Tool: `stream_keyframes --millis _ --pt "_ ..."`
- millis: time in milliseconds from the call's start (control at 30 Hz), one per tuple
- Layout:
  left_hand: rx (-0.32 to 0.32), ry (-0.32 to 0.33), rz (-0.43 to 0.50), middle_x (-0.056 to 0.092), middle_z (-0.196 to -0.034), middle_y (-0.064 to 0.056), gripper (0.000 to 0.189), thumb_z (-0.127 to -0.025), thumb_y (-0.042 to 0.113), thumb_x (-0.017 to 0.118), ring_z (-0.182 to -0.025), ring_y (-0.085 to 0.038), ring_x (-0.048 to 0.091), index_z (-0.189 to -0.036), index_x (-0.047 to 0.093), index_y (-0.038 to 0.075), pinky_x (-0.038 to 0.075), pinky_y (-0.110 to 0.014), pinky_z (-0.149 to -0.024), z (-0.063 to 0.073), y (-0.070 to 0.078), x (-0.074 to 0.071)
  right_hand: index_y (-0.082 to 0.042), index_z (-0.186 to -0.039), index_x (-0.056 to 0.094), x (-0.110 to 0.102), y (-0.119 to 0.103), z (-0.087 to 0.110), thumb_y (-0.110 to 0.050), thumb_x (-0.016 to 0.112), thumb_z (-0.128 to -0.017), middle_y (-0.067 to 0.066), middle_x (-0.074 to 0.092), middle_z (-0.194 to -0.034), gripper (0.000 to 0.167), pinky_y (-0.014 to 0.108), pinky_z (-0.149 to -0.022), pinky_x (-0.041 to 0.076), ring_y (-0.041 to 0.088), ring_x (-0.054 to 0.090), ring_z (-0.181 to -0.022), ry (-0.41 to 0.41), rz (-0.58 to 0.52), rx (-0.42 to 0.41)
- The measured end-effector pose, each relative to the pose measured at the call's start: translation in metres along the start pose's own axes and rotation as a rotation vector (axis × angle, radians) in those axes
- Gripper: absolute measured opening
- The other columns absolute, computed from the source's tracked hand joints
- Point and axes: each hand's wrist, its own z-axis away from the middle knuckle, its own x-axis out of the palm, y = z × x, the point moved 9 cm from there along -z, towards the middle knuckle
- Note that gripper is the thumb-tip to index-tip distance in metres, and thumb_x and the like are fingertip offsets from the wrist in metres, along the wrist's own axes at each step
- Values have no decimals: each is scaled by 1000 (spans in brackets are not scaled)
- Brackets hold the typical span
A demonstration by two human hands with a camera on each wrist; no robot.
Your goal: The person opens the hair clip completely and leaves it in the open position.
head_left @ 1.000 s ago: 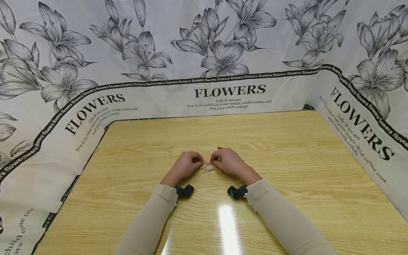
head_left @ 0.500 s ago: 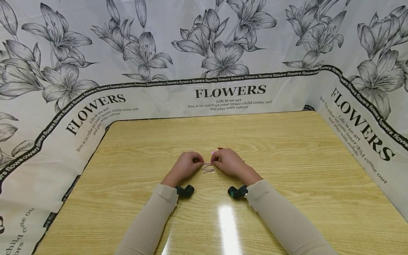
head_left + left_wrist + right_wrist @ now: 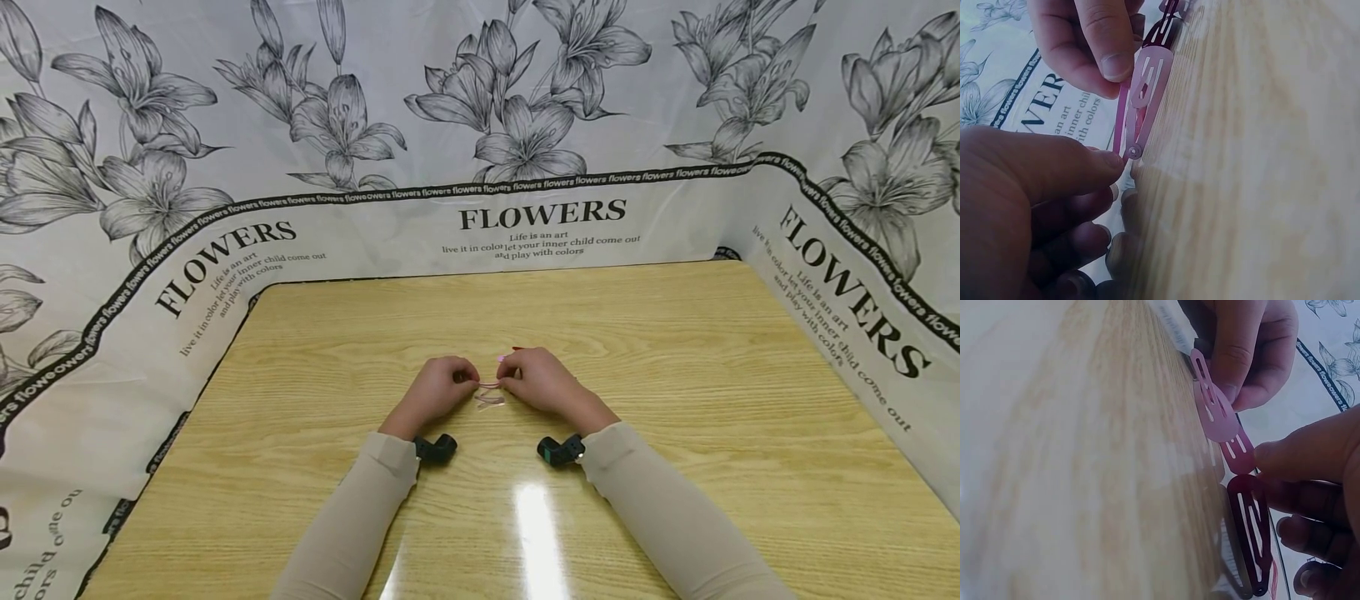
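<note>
Near the table's middle, both hands pinch a pink snap hair clip (image 3: pixel 489 385) from its two ends. My left hand (image 3: pixel 438 387) holds the narrow end between thumb and index finger; my right hand (image 3: pixel 543 379) pinches the broad slotted end. Just in front lies a light pink snap clip (image 3: pixel 1152 87), its middle tongue bent away from the frame. A dark red snap clip (image 3: pixel 1250 531) rests beside my right fingers. In the head view my right hand mostly hides it, and a red tip (image 3: pixel 517 348) shows past the knuckles.
A glossy wood-grain table (image 3: pixel 337 325) spreads around the hands. White cloth printed with flowers and lettering (image 3: pixel 540 217) walls it at the back and both sides. A black wrist camera (image 3: pixel 437 450) sits at each cuff. Light glares off the front of the table.
Both hands keep nearly the same place and grip on the pink clip. The right hand has shifted only very slightly to the right.
</note>
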Motion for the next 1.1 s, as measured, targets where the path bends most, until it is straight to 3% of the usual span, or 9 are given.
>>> stream_keyframes --millis 267,500,600,700,833,1100 --pt "-2 -2 7 66 -86 2 5 -90 16 68 -77 -10 56 -86 70 16 48 -27 -73 0 -1 0 -15 -90 73 0 4 0 -18 67 -90 -7 70 -84 7 36 -85 49 16 66 -92 2 -14 6" --pt "-9 9 21 65 -85 3 5 -90 16 69 -76 -10 55 -85 70 17 48 -28 -72 0 0 -1 -15 -90 73 -1 6 0 -18 67 -90 -7 69 -82 7 41 -101 46 25 60 -120 1 -34 20" --pt "-9 9 26 65 -85 2 5 -90 16 68 -76 -11 56 -86 70 16 48 -28 -72 1 1 -2 -15 -91 73 -2 6 1 -18 67 -91 -8 68 -81 7 40 -98 48 24 62 -116 2 -37 28" --pt "-13 7 31 66 -86 2 5 -90 18 68 -76 -11 56 -86 70 16 48 -28 -72 1 1 -2 -14 -92 73 -3 6 1 -18 66 -91 -8 68 -82 8 37 -88 50 18 66 -96 0 -42 39" --pt "-14 6 44 65 -85 2 5 -90 18 67 -75 -12 56 -86 70 17 48 -28 -70 1 2 -3 -13 -95 73 -5 7 1 -18 66 -91 -4 69 -88 9 31 -74 48 11 57 -71 0 -42 48" --pt "-25 22 88 64 -82 4 8 -91 21 64 -74 -14 55 -88 71 17 47 -29 -68 0 4 -7 -12 -101 72 -7 11 1 -17 65 -92 0 70 -105 13 29 -71 48 10 57 -76 2 -59 72"
